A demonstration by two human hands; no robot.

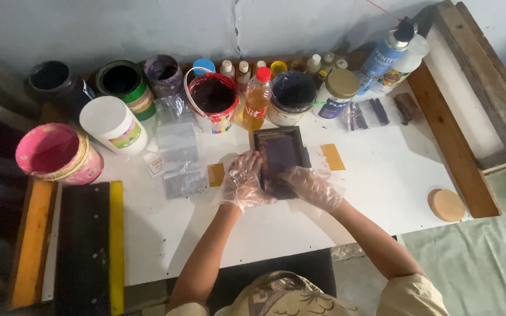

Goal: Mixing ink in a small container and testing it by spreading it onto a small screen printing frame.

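A small dark-framed screen (281, 147) lies flat on the white table (376, 181), its mesh stained purple. My left hand (242, 182), in a clear plastic glove, rests on the frame's left side. Also gloved, my right hand (310, 186) presses on the frame's lower right corner. Two yellow-brown tape pieces (332, 157) stick to the table on either side of the frame.
Paint tubs stand along the back: a pink one (58, 153), a white lidded one (113, 124), a dark red one (213, 99) and a dark one (291, 95). An orange-liquid bottle (257, 99), spray can (385, 54), clear bags (180, 155), wide squeegee (86, 246), round wooden lid (445, 205) and big wooden frame (469, 93) surround them.
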